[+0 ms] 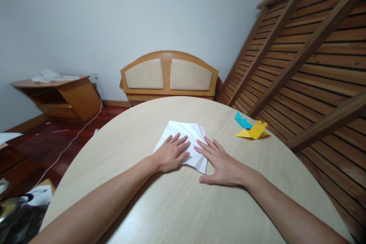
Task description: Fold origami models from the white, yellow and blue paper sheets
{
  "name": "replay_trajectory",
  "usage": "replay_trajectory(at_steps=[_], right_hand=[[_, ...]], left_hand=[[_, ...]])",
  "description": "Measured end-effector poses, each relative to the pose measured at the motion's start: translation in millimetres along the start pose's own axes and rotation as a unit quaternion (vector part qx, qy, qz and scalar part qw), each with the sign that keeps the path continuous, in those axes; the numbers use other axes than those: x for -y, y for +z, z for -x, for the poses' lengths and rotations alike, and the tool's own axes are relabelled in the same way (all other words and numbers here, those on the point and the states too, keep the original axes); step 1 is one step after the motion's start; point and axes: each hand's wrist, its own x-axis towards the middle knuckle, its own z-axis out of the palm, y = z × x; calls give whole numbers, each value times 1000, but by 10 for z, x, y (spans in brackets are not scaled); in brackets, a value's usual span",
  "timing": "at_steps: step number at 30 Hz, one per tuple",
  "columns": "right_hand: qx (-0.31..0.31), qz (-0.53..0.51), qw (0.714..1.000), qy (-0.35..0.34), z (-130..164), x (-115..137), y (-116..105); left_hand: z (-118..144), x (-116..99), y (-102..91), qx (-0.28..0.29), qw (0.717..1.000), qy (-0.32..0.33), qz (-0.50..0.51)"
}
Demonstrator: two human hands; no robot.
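two bare forearms, left hand (170, 154), right hand (222, 164), no sleeves or rings

**Pretty much all wood and paper here**

The table (177, 206) is pale wood-grain laminate, smooth with a soft sheen near its front edge. The white paper (185, 131) looks thin, matt and creased. By the right edge, the yellow paper (254, 131) and blue paper (243, 121) are matt too. The floor (57, 148) is dark, glossy wood.

White paper (183, 137) half under hands.
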Motion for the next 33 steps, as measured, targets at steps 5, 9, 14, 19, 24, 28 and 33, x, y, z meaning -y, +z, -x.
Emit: replay_trajectory(at_steps=[5, 9, 14, 19, 24, 28, 33], right_hand=[[-57, 18, 998, -1, -54, 36, 61], [-88, 17, 996, 13, -80, -51, 51], [-79, 22, 997, 1, -80, -177, 16], [-102, 21, 995, -4, -87, -214, -7], [-134, -9, 991, 1, -103, -194, -14], [-142, -37, 989, 26, -104, -144, -51], [-142, -35, 989, 30, -125, -105, -71]], left_hand=[[12, 4, -6, -29, 999, 41, -7], [23, -3, -34, -28, 996, 84, -2], [17, -21, 5, -42, 995, 86, -16], [-3, -48, 38, -101, 990, 100, -22], [-11, -48, 51, -114, 990, 82, -5], [-19, -33, 55, -96, 992, 72, 24], [-37, -24, 45, -84, 994, 59, 37]])
